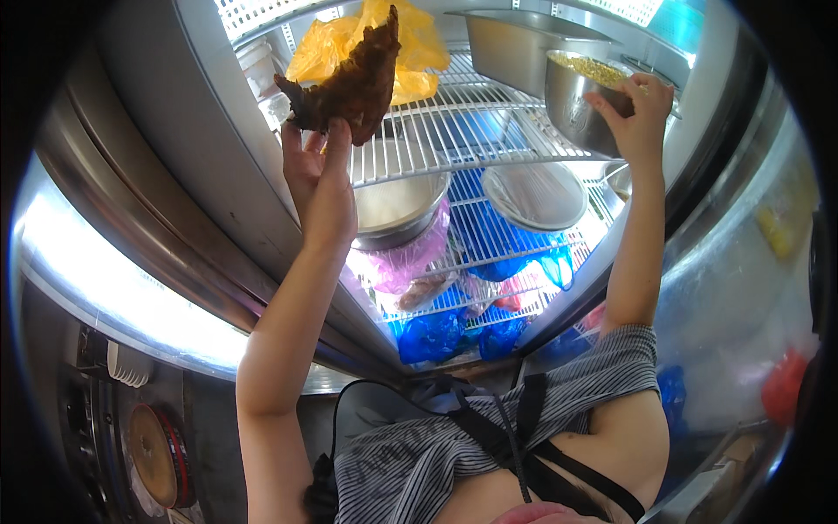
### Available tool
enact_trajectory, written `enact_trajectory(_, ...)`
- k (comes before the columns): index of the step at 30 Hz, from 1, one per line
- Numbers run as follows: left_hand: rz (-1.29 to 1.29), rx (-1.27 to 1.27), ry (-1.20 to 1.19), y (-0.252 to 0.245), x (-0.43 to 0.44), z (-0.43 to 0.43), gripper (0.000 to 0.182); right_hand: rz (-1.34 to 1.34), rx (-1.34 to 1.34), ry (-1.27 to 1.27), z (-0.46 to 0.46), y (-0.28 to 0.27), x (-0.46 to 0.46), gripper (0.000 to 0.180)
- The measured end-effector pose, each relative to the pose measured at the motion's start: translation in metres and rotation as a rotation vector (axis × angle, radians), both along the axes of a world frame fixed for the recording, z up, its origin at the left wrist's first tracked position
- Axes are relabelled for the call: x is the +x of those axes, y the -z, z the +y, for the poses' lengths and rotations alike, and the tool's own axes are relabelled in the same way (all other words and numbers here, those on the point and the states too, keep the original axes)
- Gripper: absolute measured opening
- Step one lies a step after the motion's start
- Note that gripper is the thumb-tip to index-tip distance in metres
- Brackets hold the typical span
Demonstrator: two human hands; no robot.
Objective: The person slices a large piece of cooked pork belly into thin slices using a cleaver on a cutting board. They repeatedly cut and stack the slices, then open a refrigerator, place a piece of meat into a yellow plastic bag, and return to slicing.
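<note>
In my left hand (321, 177) I hold up a dark brown piece of cooked meat (353, 85), gripped near its lower edge between thumb and fingers. Behind it on the upper wire shelf (471, 98) of a refrigerator lies a crumpled yellow plastic bag (327, 46). My right hand (638, 118) grips the rim of a round steel pot (576, 108). Yellowish chopped or grainy food (592, 69) fills the pot near its top. The pot is at the right side of that same shelf; whether its base rests there is hard to tell.
A deep steel pan (524, 49) stands behind the pot. On the shelf below are a large pot with pale contents (399, 206) and a film-covered bowl (537, 196). Blue plastic bags (432, 334) lie at the bottom. The refrigerator's door frame (229, 164) borders the left side.
</note>
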State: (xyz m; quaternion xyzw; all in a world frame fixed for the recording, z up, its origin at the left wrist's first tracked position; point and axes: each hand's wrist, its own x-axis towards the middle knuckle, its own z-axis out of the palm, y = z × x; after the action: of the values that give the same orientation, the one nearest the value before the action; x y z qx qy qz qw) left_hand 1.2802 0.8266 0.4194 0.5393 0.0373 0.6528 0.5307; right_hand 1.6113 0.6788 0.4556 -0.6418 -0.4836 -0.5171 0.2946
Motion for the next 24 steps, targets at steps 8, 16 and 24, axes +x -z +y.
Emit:
enact_trajectory(8,-0.042,0.034,0.049,-0.003,-0.009,-0.017,0.043,-0.117,0.179,0.139,0.006,0.004,0.021,0.060)
enact_trajectory(16,-0.004,0.013,0.041,0.004,-0.038,-0.041,0.040,0.559,-0.137,-0.496,0.184,-0.025,-0.090,0.066)
enact_trajectory(24,0.000,0.049,0.024,0.011,-0.074,-0.055,0.038,0.938,-0.588,-1.069,0.175,-0.053,-0.168,0.031)
